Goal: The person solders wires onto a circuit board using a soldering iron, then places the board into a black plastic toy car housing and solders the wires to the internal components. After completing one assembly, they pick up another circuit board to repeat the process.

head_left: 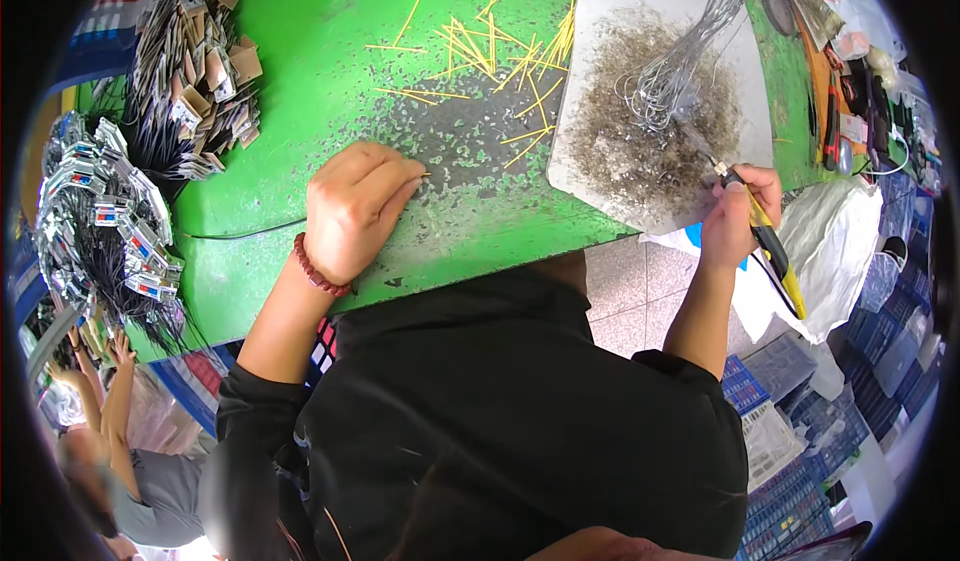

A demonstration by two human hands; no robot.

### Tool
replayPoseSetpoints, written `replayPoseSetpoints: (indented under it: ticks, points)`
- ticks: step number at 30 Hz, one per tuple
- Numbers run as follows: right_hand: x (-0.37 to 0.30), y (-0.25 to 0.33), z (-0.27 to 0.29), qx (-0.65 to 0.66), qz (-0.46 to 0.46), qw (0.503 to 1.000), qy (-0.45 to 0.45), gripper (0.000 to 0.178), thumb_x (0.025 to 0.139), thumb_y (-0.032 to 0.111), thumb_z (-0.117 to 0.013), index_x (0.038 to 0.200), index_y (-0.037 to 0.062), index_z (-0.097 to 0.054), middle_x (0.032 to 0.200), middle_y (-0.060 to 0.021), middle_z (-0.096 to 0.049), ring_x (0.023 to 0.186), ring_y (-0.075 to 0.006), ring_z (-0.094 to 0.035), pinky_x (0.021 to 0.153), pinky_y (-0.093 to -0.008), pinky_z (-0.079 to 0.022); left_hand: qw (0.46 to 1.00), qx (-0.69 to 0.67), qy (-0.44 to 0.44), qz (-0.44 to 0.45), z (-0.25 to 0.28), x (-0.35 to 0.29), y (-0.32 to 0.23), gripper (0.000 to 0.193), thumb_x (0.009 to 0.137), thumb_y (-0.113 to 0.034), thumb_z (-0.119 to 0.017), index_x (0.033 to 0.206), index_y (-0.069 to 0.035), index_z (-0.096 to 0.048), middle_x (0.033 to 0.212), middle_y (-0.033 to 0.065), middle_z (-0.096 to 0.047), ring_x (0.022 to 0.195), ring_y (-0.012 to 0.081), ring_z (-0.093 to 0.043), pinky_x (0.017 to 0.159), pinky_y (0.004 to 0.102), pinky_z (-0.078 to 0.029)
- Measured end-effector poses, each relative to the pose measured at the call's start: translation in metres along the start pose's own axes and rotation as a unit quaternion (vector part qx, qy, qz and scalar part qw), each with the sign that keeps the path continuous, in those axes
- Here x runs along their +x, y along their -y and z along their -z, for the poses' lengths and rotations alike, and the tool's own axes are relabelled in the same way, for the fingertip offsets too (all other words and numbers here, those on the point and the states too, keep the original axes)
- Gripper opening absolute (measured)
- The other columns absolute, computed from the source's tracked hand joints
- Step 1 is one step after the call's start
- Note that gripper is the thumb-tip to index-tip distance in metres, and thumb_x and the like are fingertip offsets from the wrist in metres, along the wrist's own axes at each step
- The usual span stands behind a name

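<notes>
While the left hand [360, 201] rests on the green table [270, 141] in the head view, its fingers are drawn together, pinching a small thin end [428, 173] that pokes out past the fingertips. A dark cable [240, 233] runs across the table from the left up to that wrist, which wears a reddish beaded bracelet [316, 267]; whether it and the pinched end are one piece, I cannot tell. The right hand [728, 223] is wrapped around a black-and-yellow soldering iron [766, 243], its tip pointing up and left over a scorched white board [585, 156]. Just beyond the tip lies a tangle of silvery wire [660, 86], on the board's dark speckled patch; contact between the two is too fine to make out. Thin yellow sticks [490, 43] are scattered on the table between the left hand and the board. At the far left are a cable pile with brown tags [205, 71] and, nearer, a coiled heap with silvery labels [120, 211]. Below these, a co-worker's hands [120, 349] reach up. A white bag [830, 261] hangs near the right hand.
</notes>
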State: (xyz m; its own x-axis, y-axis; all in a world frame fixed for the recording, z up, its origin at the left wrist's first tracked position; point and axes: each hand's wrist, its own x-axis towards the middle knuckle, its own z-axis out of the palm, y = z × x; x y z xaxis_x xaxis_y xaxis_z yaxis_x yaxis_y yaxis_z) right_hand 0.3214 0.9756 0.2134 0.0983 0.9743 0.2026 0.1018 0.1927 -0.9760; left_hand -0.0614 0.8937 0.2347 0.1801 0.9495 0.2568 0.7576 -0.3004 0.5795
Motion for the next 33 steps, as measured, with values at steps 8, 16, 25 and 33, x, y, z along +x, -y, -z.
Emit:
replayPoseSetpoints:
  ticks: [8,16,25,33]
  points:
    - [0.001,0.0,-0.004,-0.014,0.019,0.999,-0.026,0.016,0.08,0.006,-0.064,0.093,-0.0008,-0.058,0.08,-0.0055,-0.059,0.065,-0.0105,-0.057,0.064,-0.0221,-0.046,0.994,-0.046,-0.057,0.079,0.019,-0.011,-0.006,0.015,0.071,0.006,-0.074,0.083,-0.003,-0.069,0.077,0.0085,-0.066,0.072,0.0239,-0.063,0.064,0.0326,-0.051]
    - [-0.007,0.023,-0.014,0.123,-0.051,0.991,0.031,0.021,0.081,0.004,-0.06,0.1,-0.0014,-0.054,0.084,-0.0056,-0.05,0.069,-0.0111,-0.044,0.064,-0.0229,-0.038,0.989,0.001,-0.066,0.129,0.036,-0.04,-0.005,0.012,0.073,0.001,-0.072,0.08,-0.004,-0.065,0.084,0.0096,-0.064,0.083,0.0271,-0.062,0.073,0.0362,-0.05]
    - [-0.06,0.04,-0.141,0.119,-0.015,0.973,0.196,0.025,0.077,0.016,-0.061,0.091,-0.0021,-0.052,0.078,-0.0094,-0.05,0.07,-0.0151,-0.045,0.064,-0.0263,-0.036,0.996,0.02,-0.084,0.006,0.011,-0.04,0.006,0.015,0.069,-0.004,-0.071,0.081,-0.009,-0.063,0.095,0.0004,-0.067,0.092,0.0208,-0.062,0.079,0.0359,-0.043]
    - [-0.081,0.027,-0.175,0.135,-0.061,0.961,0.232,0.027,0.081,0.014,-0.071,0.094,0.0024,-0.051,0.083,-0.0055,-0.055,0.069,-0.0083,-0.045,0.061,-0.0231,-0.035,0.996,-0.013,-0.091,0.013,0.005,-0.04,0.018,0.02,0.069,-0.001,-0.069,0.089,-0.007,-0.066,0.087,0.0037,-0.066,0.091,0.0226,-0.062,0.078,0.036,-0.044]
